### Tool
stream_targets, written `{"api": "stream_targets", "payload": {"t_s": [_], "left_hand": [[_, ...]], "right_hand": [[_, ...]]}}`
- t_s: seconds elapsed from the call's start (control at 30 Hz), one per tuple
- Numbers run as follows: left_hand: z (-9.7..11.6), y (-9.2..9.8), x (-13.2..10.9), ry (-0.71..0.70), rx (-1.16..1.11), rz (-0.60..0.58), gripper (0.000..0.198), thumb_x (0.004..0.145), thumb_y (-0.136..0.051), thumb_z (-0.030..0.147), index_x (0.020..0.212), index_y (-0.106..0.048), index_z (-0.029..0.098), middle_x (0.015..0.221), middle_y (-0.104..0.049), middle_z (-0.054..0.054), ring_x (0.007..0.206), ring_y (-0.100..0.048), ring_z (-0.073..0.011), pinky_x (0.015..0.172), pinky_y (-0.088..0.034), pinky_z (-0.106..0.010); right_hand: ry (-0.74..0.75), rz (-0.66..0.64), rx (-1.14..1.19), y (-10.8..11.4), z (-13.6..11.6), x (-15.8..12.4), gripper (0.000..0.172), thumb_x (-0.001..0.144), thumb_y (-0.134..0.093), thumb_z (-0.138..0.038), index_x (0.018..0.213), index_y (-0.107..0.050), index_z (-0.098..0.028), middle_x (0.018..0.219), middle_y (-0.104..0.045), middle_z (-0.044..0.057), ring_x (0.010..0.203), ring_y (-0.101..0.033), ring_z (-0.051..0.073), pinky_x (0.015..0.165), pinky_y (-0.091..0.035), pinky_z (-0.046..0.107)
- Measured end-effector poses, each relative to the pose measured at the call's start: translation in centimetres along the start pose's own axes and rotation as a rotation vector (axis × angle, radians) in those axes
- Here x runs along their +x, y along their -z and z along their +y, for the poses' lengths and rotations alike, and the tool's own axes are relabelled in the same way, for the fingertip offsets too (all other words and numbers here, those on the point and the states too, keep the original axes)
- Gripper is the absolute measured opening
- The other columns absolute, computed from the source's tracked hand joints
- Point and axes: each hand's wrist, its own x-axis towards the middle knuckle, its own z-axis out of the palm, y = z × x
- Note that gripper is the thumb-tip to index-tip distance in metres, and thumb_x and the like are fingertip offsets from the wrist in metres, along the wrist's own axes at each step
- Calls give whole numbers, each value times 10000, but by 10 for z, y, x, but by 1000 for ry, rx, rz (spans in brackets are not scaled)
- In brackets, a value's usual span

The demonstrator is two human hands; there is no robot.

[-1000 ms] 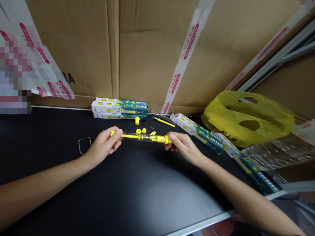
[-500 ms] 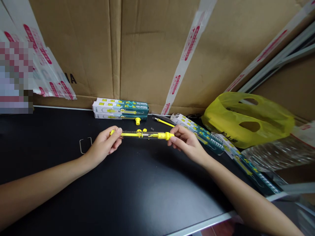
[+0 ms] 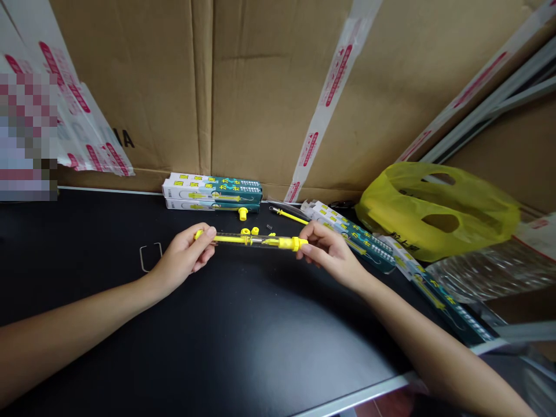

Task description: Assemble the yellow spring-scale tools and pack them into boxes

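Note:
A clear tube [image 3: 260,240] with yellow parts and a metal spring inside is held level above the black table [image 3: 243,347]. Its left end is pinched between the thumb and fingers of my left hand [image 3: 191,252]. My right hand [image 3: 325,249] grips the yellow cap [image 3: 293,244] at the right end. Just behind the tube lie small yellow rings [image 3: 249,231], a yellow plug [image 3: 242,214] and a tiny spring [image 3: 269,227]. A bent metal wire [image 3: 150,258] rests beside my left hand.
Stacked printed boxes [image 3: 212,191] stand against the cardboard. More boxes [image 3: 347,231] lie at the right, near a yellow rod [image 3: 289,216], a long box [image 3: 438,289], a yellow plastic bag [image 3: 391,202] and clear plastic packaging [image 3: 490,269]. The table has a pale edge [image 3: 365,395].
The tube's right end has dipped slightly towards me, and more of the small yellow pieces behind it shows. Both hands keep their hold and have barely moved.

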Motion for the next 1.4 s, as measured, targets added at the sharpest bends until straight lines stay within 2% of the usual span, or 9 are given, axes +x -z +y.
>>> {"api": "stream_targets", "payload": {"t_s": [0.53, 0.77, 1.0, 1.13, 1.27, 1.4], "left_hand": [[1, 0, 0, -5, 23, -17, 347, 908, -459, 480, 719, -401, 195, 528, -408, 72, 398, -316, -45, 368, -236, -155], [1, 0, 0, 1, 22, -17, 346, 908, -461, 484, 729, -407, 192, 529, -408, 74, 403, -318, -39, 370, -235, -149], [1, 0, -1, -11, 22, -18, 348, 911, -458, 480, 724, -401, 191, 528, -404, 76, 400, -320, -35, 371, -238, -145], [3, 0, -1, -7, 24, -19, 342, 909, -459, 473, 721, -397, 194, 529, -405, 75, 398, -322, -39, 369, -235, -149], [3, 0, 0, -7, 37, -12, 335, 908, -454, 462, 712, -396, 197, 522, -401, 72, 394, -321, -45, 367, -234, -156], [3, 0, 0, -11, 42, -14, 340, 909, -453, 470, 715, -396, 197, 525, -407, 71, 395, -323, -46, 366, -236, -156]], "right_hand": [[1, -25, -13, 0, -1, 0, 287, 875, -567, -448, 786, -488, -187, 677, -586, 8, 553, -475, 101, 499, -373, 224], [-51, -75, -85, 0, 2, 0, 432, 965, -377, -481, 706, -523, -167, 675, -581, 21, 538, -462, 88, 474, -354, 214], [-49, -68, 51, -1, 1, -1, 293, 918, -487, -484, 892, -470, -192, 691, -593, -4, 520, -457, 92, 457, -350, 211], [-56, -71, 16, -2, 0, -1, 294, 924, -488, -459, 812, -480, -188, 683, -586, 3, 522, -448, 87, 449, -339, 206], [-62, -85, -56, -2, 2, -2, 391, 958, -401, -481, 736, -505, -178, 686, -583, 20, 532, -454, 87, 448, -342, 207], [-57, -70, -23, -1, 3, -1, 382, 951, -389, -514, 787, -492, -185, 684, -586, 12, 520, -457, 89, 450, -352, 210]]}}
